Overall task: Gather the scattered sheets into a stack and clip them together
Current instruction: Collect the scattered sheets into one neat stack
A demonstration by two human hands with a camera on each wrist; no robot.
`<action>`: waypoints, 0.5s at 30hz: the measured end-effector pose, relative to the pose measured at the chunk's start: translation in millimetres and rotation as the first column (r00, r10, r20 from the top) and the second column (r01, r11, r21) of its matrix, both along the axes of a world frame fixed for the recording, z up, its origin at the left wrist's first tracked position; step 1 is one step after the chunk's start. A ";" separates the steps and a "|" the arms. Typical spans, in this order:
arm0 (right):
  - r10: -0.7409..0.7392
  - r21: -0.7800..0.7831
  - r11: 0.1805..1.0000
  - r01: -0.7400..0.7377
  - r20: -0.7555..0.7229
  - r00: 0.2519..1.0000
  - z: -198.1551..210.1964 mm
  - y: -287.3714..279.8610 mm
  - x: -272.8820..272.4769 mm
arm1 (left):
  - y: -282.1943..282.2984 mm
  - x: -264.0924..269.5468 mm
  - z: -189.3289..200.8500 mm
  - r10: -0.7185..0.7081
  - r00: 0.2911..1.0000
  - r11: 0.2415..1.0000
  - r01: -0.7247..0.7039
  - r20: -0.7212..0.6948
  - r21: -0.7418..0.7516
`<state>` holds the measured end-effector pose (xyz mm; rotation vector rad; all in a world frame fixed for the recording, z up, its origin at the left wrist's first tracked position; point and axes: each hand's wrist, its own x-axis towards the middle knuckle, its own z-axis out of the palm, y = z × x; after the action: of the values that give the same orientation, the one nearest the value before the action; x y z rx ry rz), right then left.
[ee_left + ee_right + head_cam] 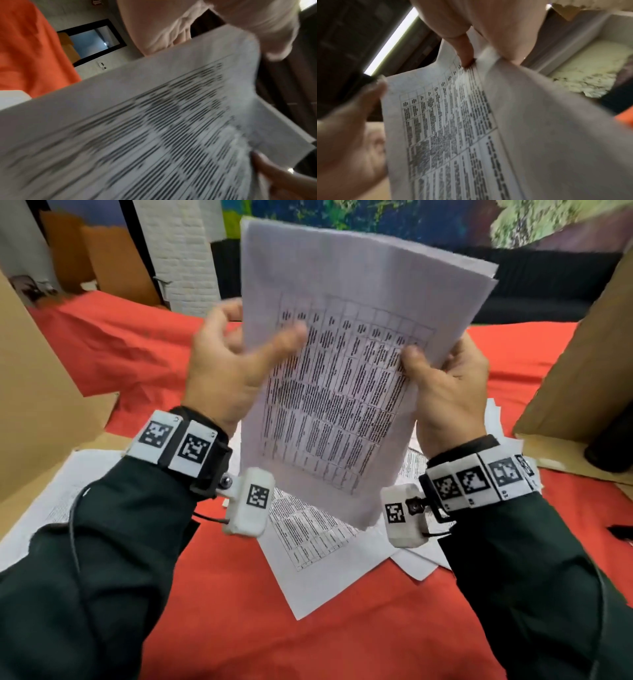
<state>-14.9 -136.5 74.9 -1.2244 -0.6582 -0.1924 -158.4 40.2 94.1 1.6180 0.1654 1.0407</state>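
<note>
Two hands up in the air, and between them a stack of sheets (342, 364) held upright above the red cloth (325, 628). Right hand (445, 392) pinches the stack's right edge, thumb on the printed front, fingers behind. Left hand (226, 364) sits at the left edge, thumb laid across the front page, fingers curled behind; it's blurred, so how firm that grip is I can't say. Top edges of the pages fan unevenly. More loose sheets (318, 546) lie on the cloth directly under the wrists, and another sheet (68, 491) off to the left. Cardboard boxes (582, 364) flank both sides.
</note>
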 end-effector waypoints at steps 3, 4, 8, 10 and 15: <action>0.150 0.011 0.989 -0.150 -0.075 0.986 -4.8 -5.2 0.9 | 4.8 4.1 -33.6 0.016 0.994 1.000 -0.016 -0.113 -0.002; 0.193 -0.037 0.979 -0.198 -0.108 0.975 -8.9 -5.8 -0.2 | 6.2 5.2 -40.9 0.035 0.993 0.999 -0.038 -0.111 -0.021; 0.213 -0.258 0.934 -0.249 -0.158 0.964 -33.7 -6.3 -2.9 | 6.9 5.4 -54.9 0.013 0.988 1.000 -0.015 -0.151 -0.016; 0.177 -0.272 0.946 -0.179 -0.033 0.984 -31.8 -4.9 -7.1 | 2.6 5.4 -51.2 0.053 0.990 0.999 -0.053 -0.130 0.001; 0.198 -0.232 0.956 -0.180 0.055 0.979 -14.4 -0.3 0.1 | 1.9 8.4 -27.8 0.080 0.993 0.978 -0.061 0.090 -0.200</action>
<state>-14.8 -136.8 60.6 -1.3673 -0.8797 -0.0042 -150.1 42.1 66.4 1.3883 0.2541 1.1192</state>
